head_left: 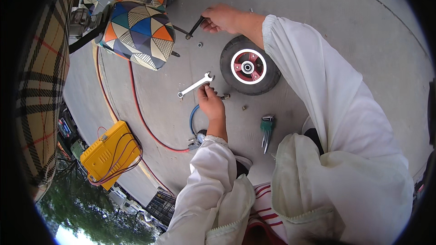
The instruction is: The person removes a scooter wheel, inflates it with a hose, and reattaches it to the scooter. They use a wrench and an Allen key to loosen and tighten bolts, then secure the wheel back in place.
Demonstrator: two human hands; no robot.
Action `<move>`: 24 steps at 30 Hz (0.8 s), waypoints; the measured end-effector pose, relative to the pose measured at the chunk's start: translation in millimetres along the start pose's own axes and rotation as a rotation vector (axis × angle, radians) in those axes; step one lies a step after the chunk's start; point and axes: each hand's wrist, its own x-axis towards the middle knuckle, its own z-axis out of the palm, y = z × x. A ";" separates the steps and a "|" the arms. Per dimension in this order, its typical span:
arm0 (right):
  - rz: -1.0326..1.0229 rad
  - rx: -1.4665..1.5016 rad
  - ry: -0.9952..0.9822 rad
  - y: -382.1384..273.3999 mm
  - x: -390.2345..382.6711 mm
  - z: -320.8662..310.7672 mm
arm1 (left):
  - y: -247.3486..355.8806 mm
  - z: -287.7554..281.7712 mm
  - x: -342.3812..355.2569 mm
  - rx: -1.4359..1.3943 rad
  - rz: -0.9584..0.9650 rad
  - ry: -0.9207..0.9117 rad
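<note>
In my right hand (pixel 222 19), closed, is the end of a short black rod-shaped piece (pixel 195 26). It meets a dark bar (pixel 180 30) that comes out from under a patterned cover (pixel 138 31). My left hand (pixel 211 104) is low over the ground, its thumb and fingers closed at the jaw end of a silver combination wrench (pixel 194 87). A small nut (pixel 200 44) lies below the black piece. Between my arms a small wheel (pixel 239 54) with a black tire and red-and-white rim lies flat.
A green-holder hex key set (pixel 267 129) and a small brass piece (pixel 244 107) lie near my feet. A blue hose (pixel 191 119) runs beside my left wrist to an inflator (pixel 196 144) with a red hose (pixel 141 115). A yellow case (pixel 111 150) with cables stands left.
</note>
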 end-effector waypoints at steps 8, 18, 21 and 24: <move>0.001 -0.008 0.007 -0.3 1.5 -6.5 | -34.0 -28.3 -74.7 0.652 0.297 -0.592; -0.014 -0.045 -0.018 -16.6 -10.6 3.9 | -31.4 -13.3 -48.6 0.174 0.077 -0.575; -0.012 -0.035 0.014 -11.5 -9.0 -4.1 | 46.1 14.3 -47.2 0.294 0.347 -0.522; -0.018 -0.038 0.002 -15.0 -8.0 0.6 | 83.2 52.7 -46.2 0.697 0.602 -0.384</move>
